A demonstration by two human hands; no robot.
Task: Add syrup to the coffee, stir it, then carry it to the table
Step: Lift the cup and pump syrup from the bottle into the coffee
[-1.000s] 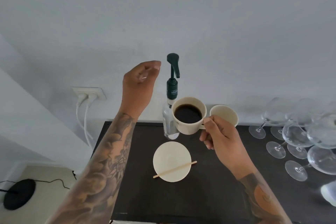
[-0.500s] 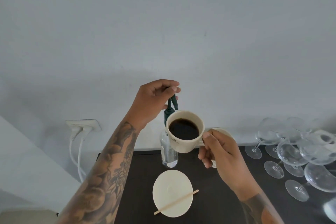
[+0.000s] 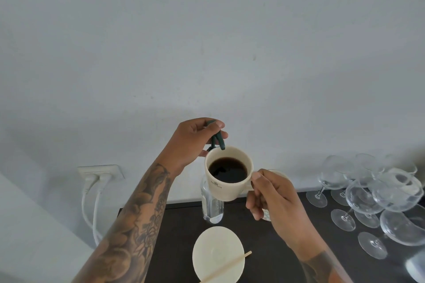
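A cream cup of black coffee (image 3: pixel 228 173) hangs in the air above the dark counter, and my right hand (image 3: pixel 274 197) pinches its handle. The clear syrup bottle (image 3: pixel 212 204) stands just behind and below the cup. Its dark green pump (image 3: pixel 218 140) has its nozzle over the cup's far rim. My left hand (image 3: pixel 195 142) grips the pump head from above, fingers curled over it. A cream saucer (image 3: pixel 218 255) lies on the counter in front, with a wooden stir stick (image 3: pixel 226 267) across its right side.
Several stemmed wine glasses (image 3: pixel 377 193) crowd the right part of the dark counter (image 3: pixel 276 257). A second cream cup is mostly hidden behind my right hand. A wall socket with two white plugs (image 3: pixel 101 173) is on the left wall.
My left hand came down from beside the pump and closed over its head. My right hand brought the cup up under the nozzle. The camera tilted upward.
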